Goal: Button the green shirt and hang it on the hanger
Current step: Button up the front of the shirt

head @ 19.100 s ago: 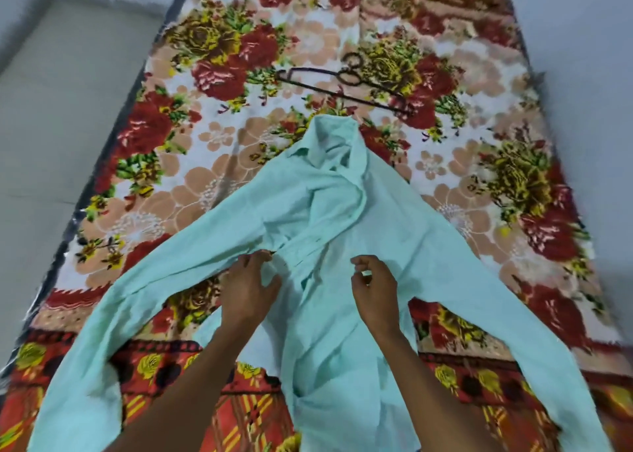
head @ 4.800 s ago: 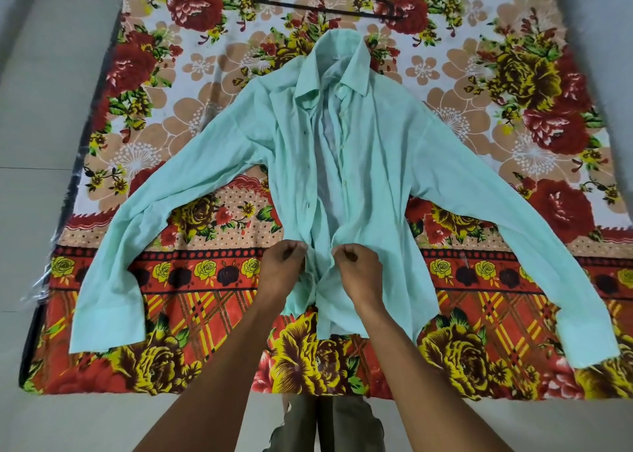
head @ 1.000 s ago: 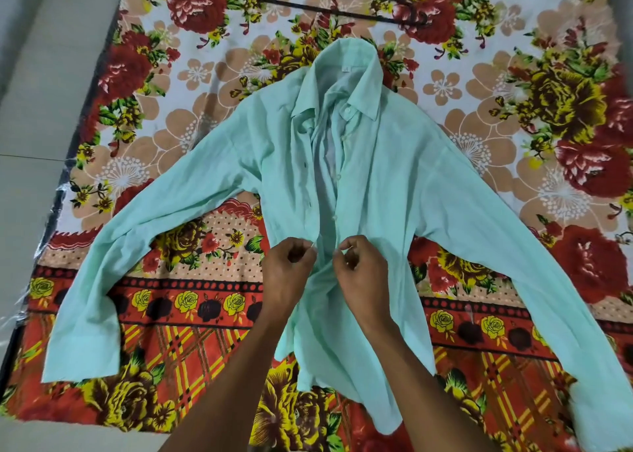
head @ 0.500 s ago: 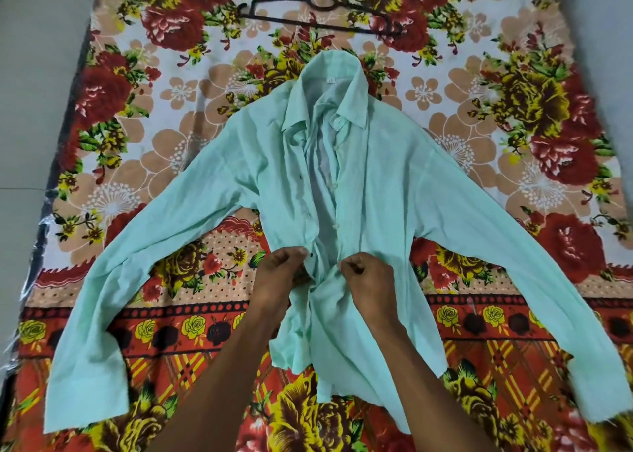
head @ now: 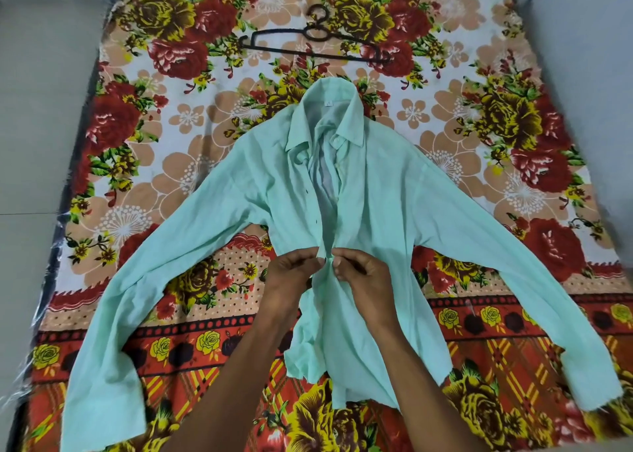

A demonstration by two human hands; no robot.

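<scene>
The pale green shirt (head: 380, 191) lies face up on a floral bedsheet, collar away from me, both sleeves spread out wide. Its front stands open from the collar down to my hands. My left hand (head: 291, 273) pinches the left front edge at mid-placket. My right hand (head: 363, 275) pinches the right front edge, fingertips almost touching the left hand's. The black hanger (head: 315, 45) lies flat on the sheet beyond the collar, apart from the shirt.
The floral bedsheet (head: 178, 136) covers a mattress on the floor. Grey floor tiles (head: 37, 143) run along the left side, and a pale wall (head: 589, 57) runs along the right.
Both hands have shifted slightly up the placket and now pinch the two front edges together higher than half a second ago. The view has tilted so the hanger sits lower in frame.
</scene>
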